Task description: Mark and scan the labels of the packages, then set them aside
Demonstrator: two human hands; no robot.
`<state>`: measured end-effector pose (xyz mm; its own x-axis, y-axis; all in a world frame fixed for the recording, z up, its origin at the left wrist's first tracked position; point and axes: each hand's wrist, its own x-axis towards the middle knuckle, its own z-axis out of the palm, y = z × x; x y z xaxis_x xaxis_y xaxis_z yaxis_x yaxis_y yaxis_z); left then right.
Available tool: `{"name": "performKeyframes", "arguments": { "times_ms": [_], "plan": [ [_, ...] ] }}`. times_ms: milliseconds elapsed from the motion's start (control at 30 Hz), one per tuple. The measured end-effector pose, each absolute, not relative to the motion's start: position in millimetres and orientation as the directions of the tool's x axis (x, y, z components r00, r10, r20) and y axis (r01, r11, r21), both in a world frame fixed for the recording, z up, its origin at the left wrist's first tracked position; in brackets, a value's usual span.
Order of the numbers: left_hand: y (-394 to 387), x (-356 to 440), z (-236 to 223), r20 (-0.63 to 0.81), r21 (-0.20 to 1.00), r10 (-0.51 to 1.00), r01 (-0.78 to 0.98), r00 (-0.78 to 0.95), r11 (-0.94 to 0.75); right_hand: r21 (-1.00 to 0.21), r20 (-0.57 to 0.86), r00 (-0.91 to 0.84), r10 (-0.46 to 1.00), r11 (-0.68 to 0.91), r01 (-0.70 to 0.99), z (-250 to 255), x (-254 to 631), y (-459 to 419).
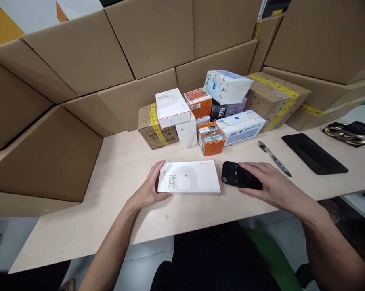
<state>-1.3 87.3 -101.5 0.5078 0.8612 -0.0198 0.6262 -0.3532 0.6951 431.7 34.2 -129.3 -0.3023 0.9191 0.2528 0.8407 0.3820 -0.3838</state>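
A flat white box marked POWER BANK (190, 178) lies on the pale table (116, 169) in front of me. My left hand (150, 186) grips its left end, thumb on the near edge, fingers curled over the far edge. Just right of the box lies a small black device (235, 178). My right hand (265, 180) rests over its right part, fingers laid on top of it.
Behind the box stands a cluster of small goods: a second white box (172, 107), orange cartons (211, 139), tissue packs (226, 85), a taped cardboard carton (154, 129). A pen (273, 157), a black flat pad (314, 153) and large cardboard boxes (79, 60) ring the table.
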Motion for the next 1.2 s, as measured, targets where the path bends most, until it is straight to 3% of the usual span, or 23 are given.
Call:
{"name": "performKeyframes", "arguments": {
  "times_ms": [100,200,267,367,500,633,733,833,900,967,1067,1200],
  "plan": [
    [88,-4,-106,0.03,0.687,0.873,0.624,0.487,-0.372,-0.465,0.254,-0.234,0.939,0.33,0.821,-121,432,32],
    [89,-7,-111,0.085,0.658,0.88,0.636,0.468,-0.403,-0.636,0.195,-0.09,0.977,0.196,0.746,-109,435,29],
    [90,-7,-113,0.117,0.637,0.877,0.643,0.466,-0.426,-0.803,0.116,0.008,0.993,0.089,0.589,-100,434,27],
    [89,-6,-114,0.129,0.617,0.872,0.65,0.473,-0.444,-0.978,-0.001,0.103,0.995,-0.023,0.209,-93,426,28],
    [88,-4,-112,0.136,0.586,0.865,0.665,0.482,-0.463,-0.974,-0.126,0.073,0.989,-0.11,-0.198,-93,402,32],
    [86,-2,-112,0.145,0.575,0.862,0.668,0.485,-0.472,-0.934,-0.182,-0.044,0.982,-0.187,-0.303,-96,388,28],
    [85,-2,-113,0.147,0.578,0.867,0.67,0.476,-0.466,-0.977,-0.142,0.059,0.988,-0.13,-0.17,-95,398,19],
    [84,-2,-112,0.157,0.567,0.865,0.674,0.476,-0.473,-0.957,-0.014,0.202,0.979,-0.072,0.281,-93,414,11],
    [84,-2,-112,0.159,0.555,0.866,0.682,0.475,-0.476,-0.815,0.099,0.2,0.975,-0.036,0.578,-95,418,8],
    [84,-3,-111,0.155,0.541,0.868,0.695,0.471,-0.474,-0.636,0.199,0.132,0.971,0.025,0.771,-101,415,9],
    [85,-4,-112,0.186,0.511,0.85,0.69,0.493,-0.513,-0.407,0.248,0.033,0.968,0.073,0.91,-109,401,14],
    [89,-5,-116,0.241,0.483,0.822,0.671,0.517,-0.563,-0.221,0.165,0.022,0.986,0.015,0.975,-108,386,18]
  ]
}}
